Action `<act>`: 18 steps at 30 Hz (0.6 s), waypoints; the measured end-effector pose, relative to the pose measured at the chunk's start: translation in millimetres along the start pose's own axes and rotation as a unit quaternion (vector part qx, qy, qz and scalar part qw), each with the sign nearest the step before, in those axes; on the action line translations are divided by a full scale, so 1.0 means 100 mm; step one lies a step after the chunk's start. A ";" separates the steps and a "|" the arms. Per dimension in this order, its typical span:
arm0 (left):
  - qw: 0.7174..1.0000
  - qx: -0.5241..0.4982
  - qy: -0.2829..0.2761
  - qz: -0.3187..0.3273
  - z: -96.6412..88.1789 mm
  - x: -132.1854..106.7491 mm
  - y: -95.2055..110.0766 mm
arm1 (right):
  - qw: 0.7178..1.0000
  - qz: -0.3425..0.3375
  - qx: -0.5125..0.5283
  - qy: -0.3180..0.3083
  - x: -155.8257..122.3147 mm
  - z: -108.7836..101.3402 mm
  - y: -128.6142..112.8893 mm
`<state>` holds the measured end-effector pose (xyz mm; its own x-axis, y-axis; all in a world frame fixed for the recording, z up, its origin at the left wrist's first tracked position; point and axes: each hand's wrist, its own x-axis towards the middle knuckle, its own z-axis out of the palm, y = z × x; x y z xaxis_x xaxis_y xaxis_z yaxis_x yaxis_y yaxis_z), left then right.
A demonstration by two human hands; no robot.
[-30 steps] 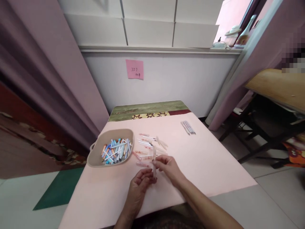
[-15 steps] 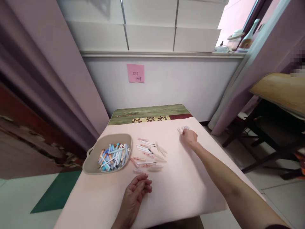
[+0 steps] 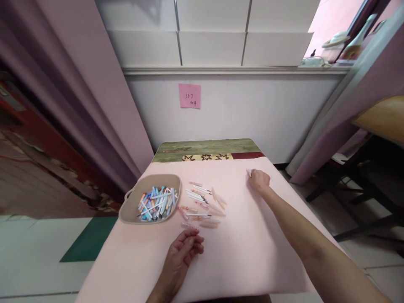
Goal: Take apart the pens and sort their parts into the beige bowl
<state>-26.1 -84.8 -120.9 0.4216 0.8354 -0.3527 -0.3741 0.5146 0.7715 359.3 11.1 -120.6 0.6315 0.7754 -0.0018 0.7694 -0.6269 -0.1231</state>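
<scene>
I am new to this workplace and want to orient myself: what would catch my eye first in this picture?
First, the beige oval plastic basket full of blue, white and orange pens on the left of the pale pink table. To its right thin loose pen parts lie scattered, the left hand resting near them. The right hand reaches to the table's far right part.

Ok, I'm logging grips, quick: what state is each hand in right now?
Left hand: loosely curled, empty, resting on the pink table cover.
Right hand: curled over the pens at the far side; grip cannot be told.
</scene>
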 end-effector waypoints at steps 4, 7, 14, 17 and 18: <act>1.000 0.000 -0.005 0.003 -0.02 0.01 -0.02 | 1.000 0.002 0.016 0.005 -0.03 -0.06 0.02; 1.000 -0.003 -0.015 0.006 -0.03 0.00 -0.03 | 0.999 -0.012 0.041 0.011 -0.11 -0.15 -0.03; 0.999 -0.021 -0.033 0.000 -0.03 -0.01 -0.01 | 0.974 -0.151 0.168 -0.023 -0.71 -0.21 -0.61; 0.998 -0.045 -0.049 0.011 -0.08 -0.02 0.00 | 0.959 -0.195 0.204 -0.032 -1.03 -0.15 -0.91; 0.997 -0.053 -0.054 0.014 -0.09 -0.02 -0.01 | 0.956 -0.203 0.211 -0.032 -1.11 -0.12 -0.99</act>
<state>-34.6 -85.3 -125.5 0.4936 0.8272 -0.2686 -0.4699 0.5135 0.7180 214.1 -13.4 -96.0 0.2712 0.9597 0.0731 0.8343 -0.1965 -0.5150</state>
